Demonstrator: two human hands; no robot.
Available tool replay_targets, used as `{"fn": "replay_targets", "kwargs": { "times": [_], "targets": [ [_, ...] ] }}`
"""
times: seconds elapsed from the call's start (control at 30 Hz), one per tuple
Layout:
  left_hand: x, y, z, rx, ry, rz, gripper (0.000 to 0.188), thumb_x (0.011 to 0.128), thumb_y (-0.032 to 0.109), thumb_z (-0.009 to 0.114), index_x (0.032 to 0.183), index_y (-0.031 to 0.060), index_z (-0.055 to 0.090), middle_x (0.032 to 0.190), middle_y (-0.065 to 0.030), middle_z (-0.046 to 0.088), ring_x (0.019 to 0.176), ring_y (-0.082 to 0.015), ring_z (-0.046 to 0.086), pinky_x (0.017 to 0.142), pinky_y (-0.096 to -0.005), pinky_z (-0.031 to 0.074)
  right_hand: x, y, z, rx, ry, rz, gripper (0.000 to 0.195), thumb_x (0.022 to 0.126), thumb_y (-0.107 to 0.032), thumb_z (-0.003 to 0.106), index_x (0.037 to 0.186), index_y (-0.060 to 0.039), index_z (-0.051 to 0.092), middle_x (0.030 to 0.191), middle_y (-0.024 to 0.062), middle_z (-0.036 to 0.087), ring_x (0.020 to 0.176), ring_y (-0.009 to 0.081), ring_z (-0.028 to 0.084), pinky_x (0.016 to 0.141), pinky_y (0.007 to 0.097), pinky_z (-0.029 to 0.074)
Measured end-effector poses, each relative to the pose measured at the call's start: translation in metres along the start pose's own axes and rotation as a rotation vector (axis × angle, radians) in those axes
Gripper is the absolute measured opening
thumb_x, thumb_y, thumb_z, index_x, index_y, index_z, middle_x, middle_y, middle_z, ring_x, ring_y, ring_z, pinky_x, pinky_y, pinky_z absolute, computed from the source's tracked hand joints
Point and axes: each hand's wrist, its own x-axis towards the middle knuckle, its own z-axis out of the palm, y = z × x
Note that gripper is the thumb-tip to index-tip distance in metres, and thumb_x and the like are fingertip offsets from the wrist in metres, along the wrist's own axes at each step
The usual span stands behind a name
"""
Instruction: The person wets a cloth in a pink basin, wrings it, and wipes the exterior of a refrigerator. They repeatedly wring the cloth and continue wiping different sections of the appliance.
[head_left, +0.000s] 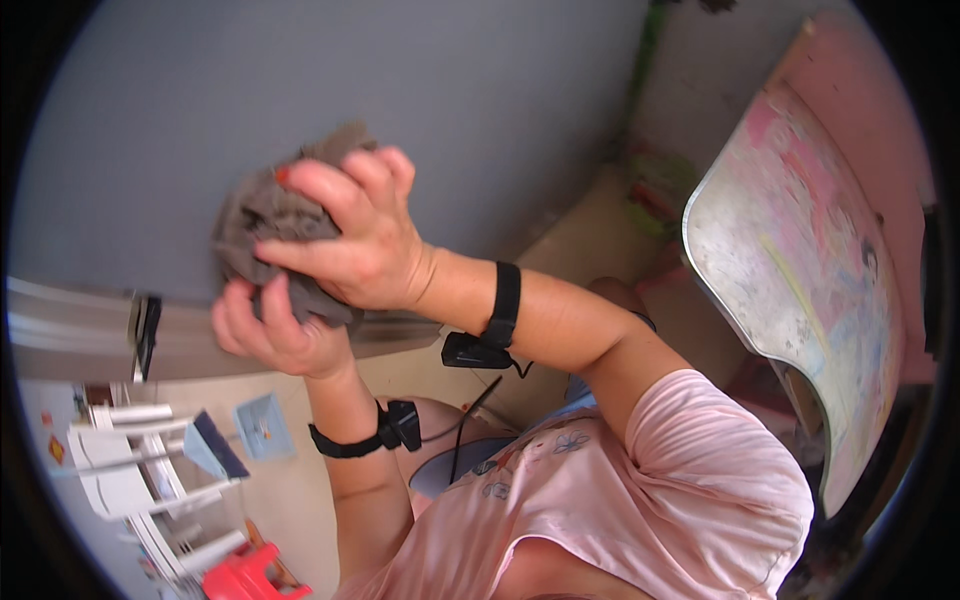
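Observation:
A crumpled grey-brown cloth (277, 210) lies against a large, smooth grey panel (465, 97), near its metallic edge. My right hand (367, 232) grips the cloth from the right side, its fingers bent and partly spread over the folds. Just below it, my left hand (281, 330) holds the lower part of the same cloth, with its fingers curled by the panel's edge. The hands are slightly blurred, and some fingertips are hidden in the folds. Each forearm wears a black strap with a small black device and a cable.
A worn, painted board with a curved edge (795, 247) stands at the right. Beyond the panel's metallic edge (67, 330), at lower left, are a red plastic stool (244, 574), white furniture (112, 472), a blue dustpan (262, 427) and a tiled floor (300, 487).

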Motion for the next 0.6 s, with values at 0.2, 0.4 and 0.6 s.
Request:
{"fn": "replay_targets", "kwargs": {
  "times": [0.2, 0.4, 0.6],
  "targets": [
    [-0.125, 0.058, 0.015, -0.203, -0.451, 0.115, 0.028, 0.094, 0.023, 0.055, 0.12, 0.021, 0.066, 0.121, -0.0023, 0.057, 0.105, -0.0286, 0.053, 0.085, -0.045, 0.041, -0.139, 0.05, -0.059, -0.283, -0.252, 0.352, 0.027, 0.067, -0.022, 0.076, 0.094, -0.0248, 0.072, 0.148, 0.0165, 0.045, 0.115, 0.0303, 0.051, 0.107, 0.0621, 0.023],
    [-0.176, 0.116, 0.052, -0.517, -0.86, 0.428, 0.039, 0.086, 0.012, 0.059, 0.124, 0.0094, 0.064, 0.131, -0.0048, 0.059, 0.112, -0.0243, 0.058, 0.091, -0.0403, 0.046, -0.267, 0.132, -0.087, -0.307, 0.019, 1.334, 0.054, 0.091, -0.021, 0.059, 0.137, 0.0038, 0.046, 0.146, 0.0349, 0.039, 0.132, 0.0471, 0.044, 0.108, 0.0505, 0.038],
    [-0.11, 0.078, 0.06, -0.669, -0.776, 0.348, 0.026, 0.081, 0.006, 0.064, 0.106, 0.0032, 0.068, 0.116, -0.0131, 0.065, 0.11, -0.0311, 0.06, 0.091, -0.0443, 0.049, -0.162, 0.102, -0.057, -0.299, -0.032, 1.018, 0.046, 0.098, -0.027, 0.053, 0.128, 0.0069, 0.044, 0.154, 0.0393, 0.019, 0.137, 0.0576, 0.03, 0.114, 0.0546, 0.029]
  ]
}}
